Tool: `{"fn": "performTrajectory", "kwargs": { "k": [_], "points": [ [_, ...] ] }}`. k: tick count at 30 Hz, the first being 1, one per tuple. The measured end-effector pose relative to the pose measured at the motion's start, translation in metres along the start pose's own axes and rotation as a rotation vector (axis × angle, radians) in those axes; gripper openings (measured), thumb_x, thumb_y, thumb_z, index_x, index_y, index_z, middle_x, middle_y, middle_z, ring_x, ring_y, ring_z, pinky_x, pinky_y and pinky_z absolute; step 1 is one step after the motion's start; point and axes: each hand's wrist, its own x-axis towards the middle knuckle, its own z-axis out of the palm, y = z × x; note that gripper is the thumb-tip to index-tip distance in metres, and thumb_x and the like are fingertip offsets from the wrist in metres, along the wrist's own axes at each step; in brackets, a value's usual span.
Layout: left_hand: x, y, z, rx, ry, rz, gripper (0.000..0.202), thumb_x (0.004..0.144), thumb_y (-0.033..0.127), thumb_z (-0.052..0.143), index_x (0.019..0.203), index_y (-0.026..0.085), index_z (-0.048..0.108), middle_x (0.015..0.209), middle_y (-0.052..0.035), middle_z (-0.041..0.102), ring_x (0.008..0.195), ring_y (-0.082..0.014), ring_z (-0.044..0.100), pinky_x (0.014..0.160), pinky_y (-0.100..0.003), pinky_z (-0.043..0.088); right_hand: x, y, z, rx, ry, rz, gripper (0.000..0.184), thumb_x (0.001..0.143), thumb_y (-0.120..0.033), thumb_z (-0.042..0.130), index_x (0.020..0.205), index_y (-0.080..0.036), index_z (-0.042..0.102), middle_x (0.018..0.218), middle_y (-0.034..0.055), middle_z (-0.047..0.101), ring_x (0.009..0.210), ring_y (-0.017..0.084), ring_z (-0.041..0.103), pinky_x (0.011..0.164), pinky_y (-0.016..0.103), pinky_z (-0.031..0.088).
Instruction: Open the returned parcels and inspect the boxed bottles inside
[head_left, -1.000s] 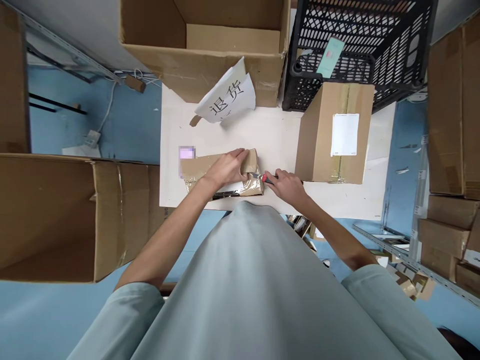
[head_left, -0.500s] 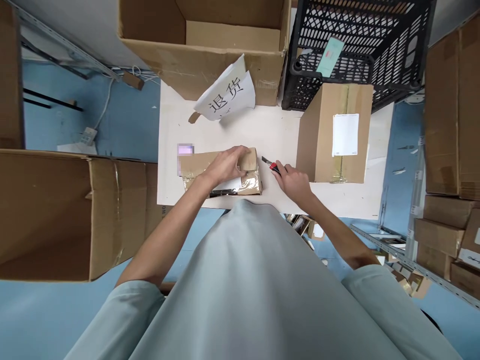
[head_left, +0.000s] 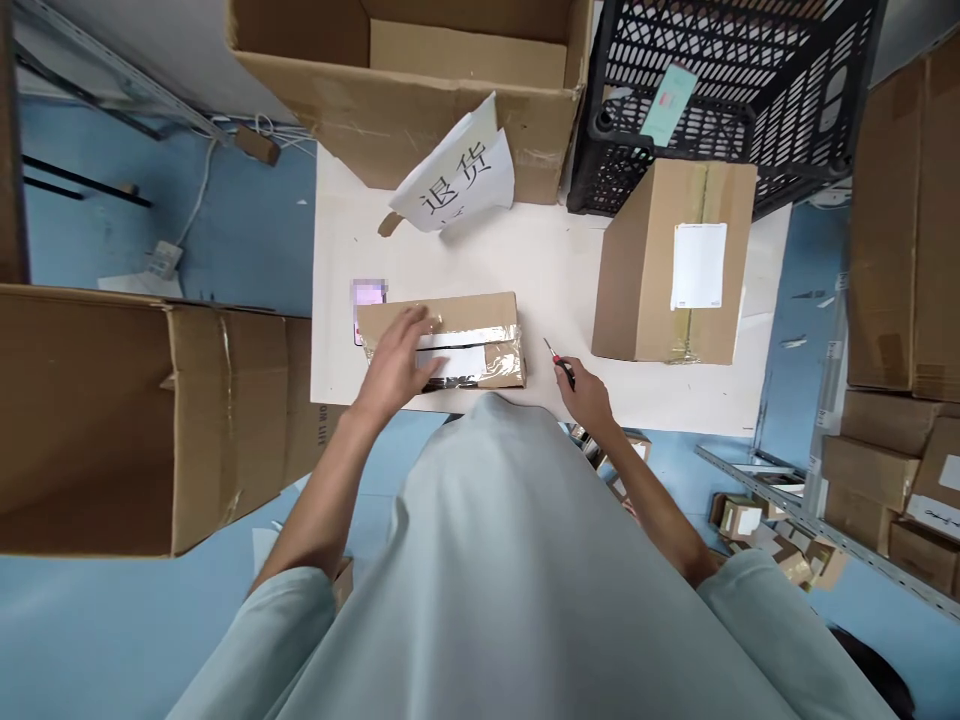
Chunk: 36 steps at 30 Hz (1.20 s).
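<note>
Knife (head_left: pixel 558 362) held beside box (head_left: pixel 480 312)
The right hand (head_left: pixel 586 396) gripped the knife, blade pointing away, slightly left; the left hand (head_left: pixel 394 368) spread open over the box, whose long axis ran left-right near the table's (head_left: pixel 675 400) front edge.

The left hand (head_left: pixel 394 365) has moved from the three-o'clock end of the taped box (head_left: pixel 472 312) toward nine o'clock, its fingers now spread, baring more of the white label (head_left: pixel 465 362). The right hand (head_left: pixel 589 395) has drawn the cutter (head_left: pixel 564 372) clear of the three-o'clock end; its blade, earlier aimed at nine o'clock, now points to eleven. A dark line (head_left: pixel 450 347) has come into view, though whether it is an open slit is hard to tell.
</note>
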Motion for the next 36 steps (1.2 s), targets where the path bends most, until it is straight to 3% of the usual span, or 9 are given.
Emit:
{"fn": "performTrajectory", "kwargs": {
  "k": [5, 11, 15, 18, 21, 23, 27, 30, 36],
  "points": [
    [-0.037, -0.055, -0.019, -0.024, 0.118, -0.206, 0.069, 0.097, 0.042, 0.076, 0.161, 0.026, 0.057, 0.175, -0.0178, 0.049, 0.164, -0.0410, 0.046, 0.133, -0.064, 0.042, 0.010, 0.005, 0.014, 0.038, 0.097, 0.026, 0.050, 0.112, -0.051, 0.039, 0.145, -0.021, 0.063, 0.113, 0.0140, 0.083, 0.101, 0.033, 0.078, 0.089, 0.045, 0.060],
    [-0.018, -0.091, -0.031, -0.128, 0.063, -0.193, 0.083, 0.090, 0.047, 0.083, 0.165, 0.026, 0.054, 0.178, -0.0151, 0.046, 0.162, -0.0391, 0.049, 0.128, -0.059, 0.050, 0.006, -0.024, 0.015, 0.175, 0.029, -0.071, 0.056, 0.111, -0.065, 0.044, 0.148, -0.027, 0.062, 0.112, 0.0084, 0.082, 0.092, 0.027, 0.078, 0.086, 0.040, 0.063],
    [0.004, -0.099, -0.042, -0.062, 0.031, -0.118, 0.082, 0.082, 0.053, 0.091, 0.153, 0.021, 0.065, 0.165, -0.0153, 0.061, 0.154, -0.0408, 0.056, 0.129, -0.060, 0.047, 0.000, -0.049, 0.020, 0.105, 0.040, -0.107, 0.056, 0.109, -0.065, 0.051, 0.145, -0.025, 0.064, 0.114, 0.0096, 0.082, 0.098, 0.029, 0.077, 0.090, 0.042, 0.062],
    [0.010, -0.099, -0.051, 0.010, -0.035, -0.074, 0.068, 0.078, 0.051, 0.094, 0.136, 0.023, 0.072, 0.138, -0.0127, 0.076, 0.133, -0.0402, 0.070, 0.120, -0.057, 0.054, -0.007, -0.065, 0.019, -0.048, 0.102, -0.160, 0.054, 0.113, -0.059, 0.046, 0.150, -0.022, 0.063, 0.126, 0.0140, 0.081, 0.111, 0.033, 0.076, 0.095, 0.044, 0.061],
    [0.015, -0.101, -0.057, 0.097, -0.135, -0.078, 0.054, 0.076, 0.050, 0.095, 0.118, 0.024, 0.075, 0.110, -0.0089, 0.079, 0.111, -0.0390, 0.076, 0.107, -0.053, 0.058, -0.016, -0.086, 0.020, -0.249, 0.135, -0.226, 0.056, 0.118, -0.052, 0.033, 0.159, -0.021, 0.056, 0.141, 0.0174, 0.074, 0.119, 0.034, 0.074, 0.092, 0.042, 0.060],
    [0.021, -0.106, -0.060, 0.140, -0.186, -0.060, 0.051, 0.075, 0.052, 0.095, 0.112, 0.023, 0.077, 0.102, -0.0078, 0.077, 0.107, -0.0387, 0.076, 0.103, -0.051, 0.058, -0.021, -0.105, 0.026, -0.385, 0.080, -0.295, 0.058, 0.119, -0.049, 0.029, 0.165, -0.021, 0.052, 0.140, 0.0179, 0.073, 0.114, 0.033, 0.074, 0.086, 0.038, 0.059],
    [0.045, -0.120, -0.061, 0.189, -0.250, 0.018, 0.052, 0.077, 0.060, 0.090, 0.110, 0.021, 0.080, 0.100, -0.0065, 0.076, 0.114, -0.0386, 0.073, 0.108, -0.048, 0.053, -0.019, -0.153, 0.058, -0.631, -0.128, -0.523, 0.059, 0.119, -0.045, 0.031, 0.169, -0.020, 0.050, 0.127, 0.0184, 0.073, 0.103, 0.030, 0.071, 0.081, 0.035, 0.056],
    [0.062, -0.124, -0.057, 0.216, -0.279, 0.043, 0.057, 0.078, 0.063, 0.088, 0.113, 0.019, 0.081, 0.104, -0.0079, 0.075, 0.121, -0.0396, 0.070, 0.113, -0.049, 0.048, -0.007, -0.184, 0.089, -0.753, -0.231, -0.626, 0.059, 0.121, -0.043, 0.030, 0.173, -0.019, 0.045, 0.129, 0.0203, 0.069, 0.106, 0.031, 0.068, 0.085, 0.037, 0.055],
    [0.071, -0.110, -0.032, 0.109, -0.249, 0.129, 0.068, 0.079, 0.069, 0.086, 0.118, 0.014, 0.080, 0.114, -0.0158, 0.075, 0.126, -0.0451, 0.066, 0.113, -0.055, 0.048, 0.011, -0.203, 0.123, -0.794, -0.186, -0.635, 0.058, 0.122, -0.046, 0.029, 0.174, -0.025, 0.045, 0.130, 0.0196, 0.067, 0.103, 0.030, 0.066, 0.089, 0.038, 0.055]
  ]
}}
